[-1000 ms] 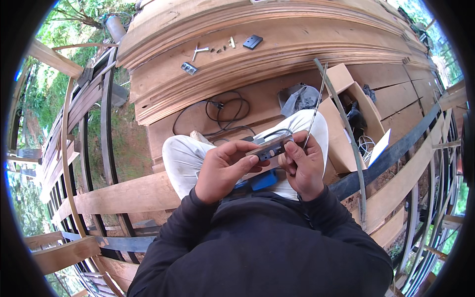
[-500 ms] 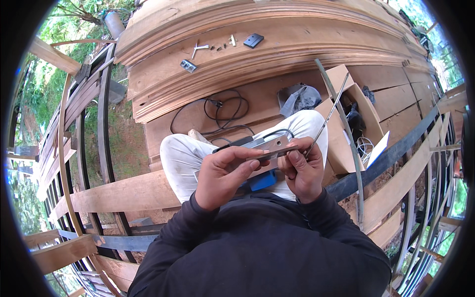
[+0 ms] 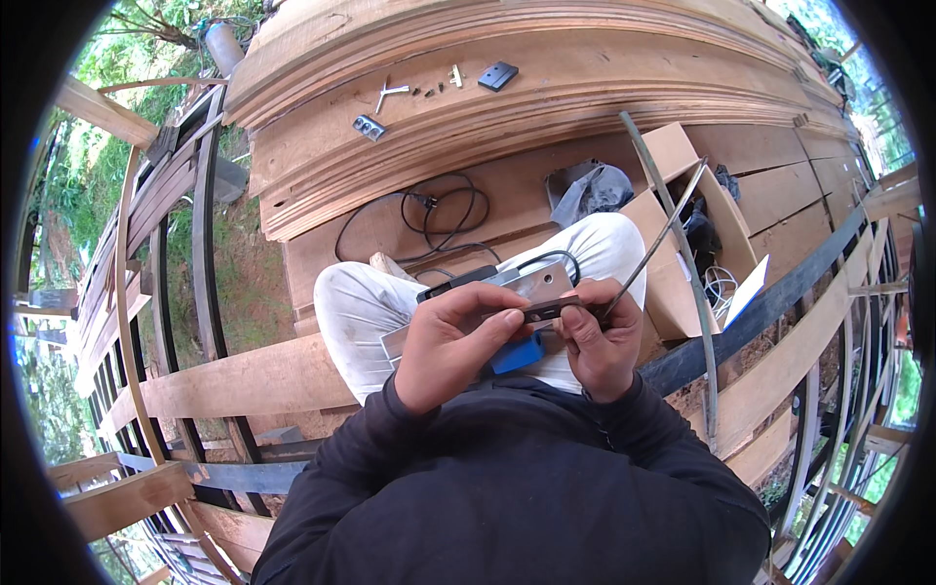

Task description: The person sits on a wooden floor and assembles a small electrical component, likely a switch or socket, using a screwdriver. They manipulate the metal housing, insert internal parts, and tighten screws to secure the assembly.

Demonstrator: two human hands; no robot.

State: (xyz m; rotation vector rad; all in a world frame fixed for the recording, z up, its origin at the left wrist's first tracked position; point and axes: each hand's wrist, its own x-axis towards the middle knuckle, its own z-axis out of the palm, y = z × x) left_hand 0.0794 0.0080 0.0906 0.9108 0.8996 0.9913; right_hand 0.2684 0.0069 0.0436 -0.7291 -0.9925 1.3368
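Note:
My left hand (image 3: 458,341) grips a flat grey metal bracket (image 3: 534,284) with a dark bar along its edge, held over my lap in white trousers. My right hand (image 3: 597,343) pinches the bracket's right end and also holds a long thin metal rod (image 3: 663,234) that slants up to the right. Under the hands a blue object (image 3: 515,355) lies on my lap, partly hidden. A black cable (image 3: 546,258) loops just behind the bracket.
A stepped wooden slab (image 3: 546,107) ahead carries a small metal plate (image 3: 369,127), a T-shaped tool (image 3: 388,93), a dark plate (image 3: 498,75) and screws. A coiled black cable (image 3: 429,210), a grey bag (image 3: 590,190) and an open cardboard box (image 3: 682,234) lie near my knees. Curved metal bars (image 3: 195,244) run left.
The bracket has tilted and shifted slightly right between my hands; my left thumb now lies across its lower edge. The rod stays slanted in my right hand.

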